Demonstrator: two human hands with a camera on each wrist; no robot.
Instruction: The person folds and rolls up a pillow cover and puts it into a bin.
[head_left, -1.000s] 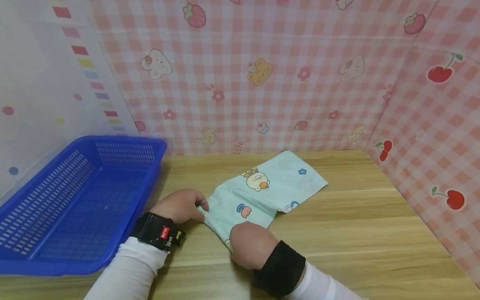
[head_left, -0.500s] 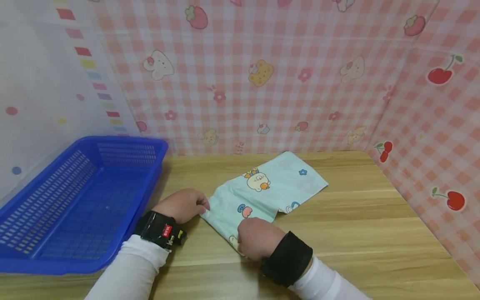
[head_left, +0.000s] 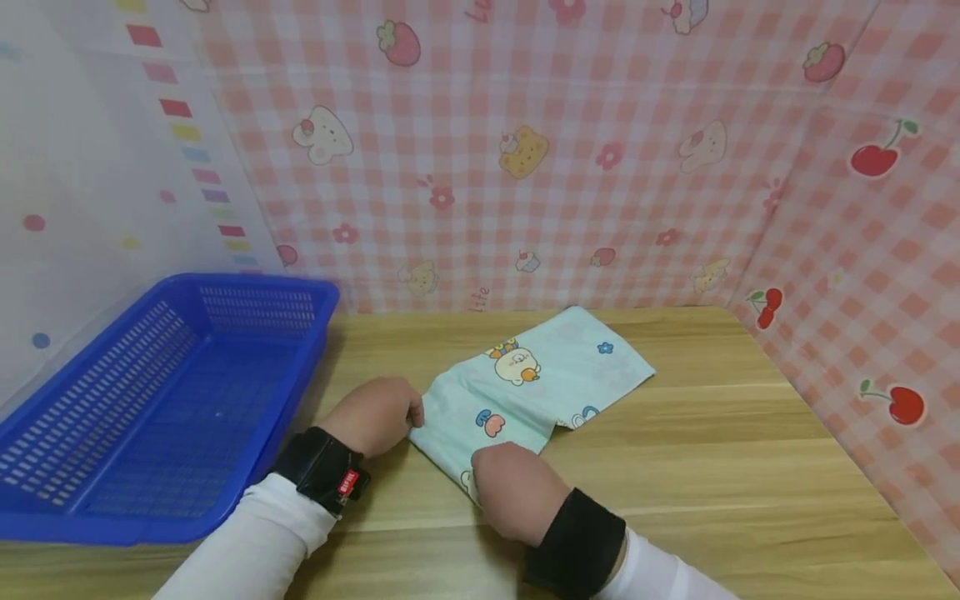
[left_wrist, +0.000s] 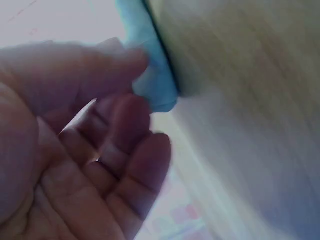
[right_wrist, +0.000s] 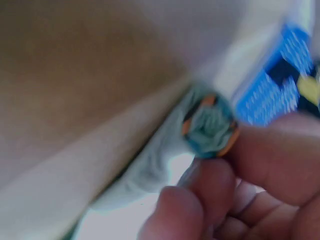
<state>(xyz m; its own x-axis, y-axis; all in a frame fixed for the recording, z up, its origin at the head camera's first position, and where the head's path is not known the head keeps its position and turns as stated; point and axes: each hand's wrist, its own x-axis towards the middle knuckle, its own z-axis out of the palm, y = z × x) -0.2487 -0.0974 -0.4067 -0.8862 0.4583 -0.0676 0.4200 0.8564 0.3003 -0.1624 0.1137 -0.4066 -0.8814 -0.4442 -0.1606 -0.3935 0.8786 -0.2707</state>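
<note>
A mint-green cloth [head_left: 517,379] with cartoon prints lies slantwise on the table, folded into a long strip. At its left corner my left hand [head_left: 377,415] pinches the edge. The left wrist view shows the thumb [left_wrist: 120,67] over the cloth's rolled end [left_wrist: 157,82], with the other fingers curled below. My right hand [head_left: 519,492] pinches the corner nearest me. A tight spiral of rolled cloth [right_wrist: 210,125] shows in the right wrist view, held between thumb and fingers. The far part of the cloth lies flat, while the hands cover parts of the rolled edge.
A blue plastic basket [head_left: 273,433] with slotted sides stands at the left, close to my left forearm. Behind the wooden table [head_left: 712,467] hangs a pink checked cloth wall [head_left: 465,167], with another at the right.
My left hand has turned over a little and shifted slightly right, along with the cloth's rolled edge. My right hand has moved slightly right and up. The far part of the cloth stays put.
</note>
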